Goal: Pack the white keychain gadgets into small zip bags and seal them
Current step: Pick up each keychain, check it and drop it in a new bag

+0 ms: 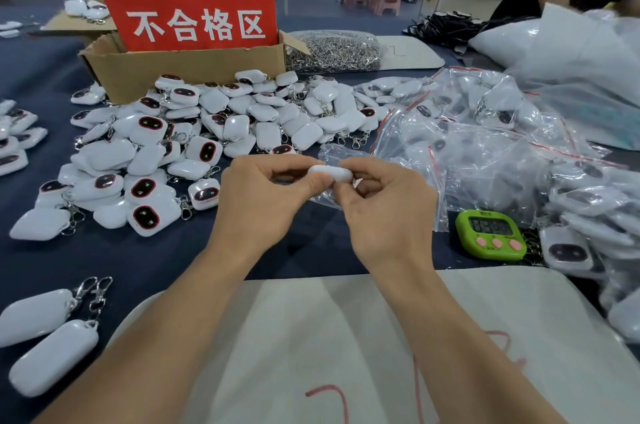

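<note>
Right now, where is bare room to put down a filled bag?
Bare dark blue tablecloth lies between the pile of white plastic keychain gadgets and the white fabric sheet. Crowded: the heap of clear zip bags by the green timer.

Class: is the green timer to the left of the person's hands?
No, the green timer lies to the right of the right hand.

A red sign lettered in white, "不合格区", stands in the cardboard box across my bench. To my right, the green timer shows digits too blurred to read. Red pen strokes on the white sheet before me spell nothing I can make out.
</note>
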Available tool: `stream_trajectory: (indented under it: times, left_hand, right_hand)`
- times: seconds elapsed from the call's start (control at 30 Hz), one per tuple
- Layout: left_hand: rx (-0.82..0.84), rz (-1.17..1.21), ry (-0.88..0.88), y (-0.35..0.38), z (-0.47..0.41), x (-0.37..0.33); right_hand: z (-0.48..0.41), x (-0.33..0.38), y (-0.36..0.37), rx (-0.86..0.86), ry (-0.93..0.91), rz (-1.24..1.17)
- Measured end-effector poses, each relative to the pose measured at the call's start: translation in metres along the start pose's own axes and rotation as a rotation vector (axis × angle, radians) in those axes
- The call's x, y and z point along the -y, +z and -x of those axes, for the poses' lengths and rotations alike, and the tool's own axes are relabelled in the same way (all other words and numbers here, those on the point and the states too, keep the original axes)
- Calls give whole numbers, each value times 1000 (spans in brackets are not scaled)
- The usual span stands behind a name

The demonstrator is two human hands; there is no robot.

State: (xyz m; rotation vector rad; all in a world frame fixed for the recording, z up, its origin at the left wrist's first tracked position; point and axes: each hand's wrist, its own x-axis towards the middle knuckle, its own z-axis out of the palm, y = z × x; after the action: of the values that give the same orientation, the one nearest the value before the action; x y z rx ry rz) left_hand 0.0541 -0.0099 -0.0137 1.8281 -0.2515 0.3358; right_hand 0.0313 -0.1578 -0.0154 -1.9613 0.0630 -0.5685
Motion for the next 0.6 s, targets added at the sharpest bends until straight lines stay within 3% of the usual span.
stream_trajectory:
  times: [0.1, 0.2, 0.3, 0.47, 0.6]
  left_hand:
    - [-71, 71, -120, 0, -2, 3]
    - [-113, 177, -224, -2, -7, 2]
    - [-135, 306, -301, -5, -11, 0]
    - [6, 259, -265, -4, -10, 2]
    - [-3, 254, -250, -4, -12, 4]
  right_hand:
    - [4, 0, 1, 1, -22, 46]
    - [8, 6, 6, 176, -64, 116]
    - [7, 7, 7, 267, -38, 40]
    - [1, 13, 3, 303, 191, -264]
    - [2, 14, 2, 321, 248, -300]
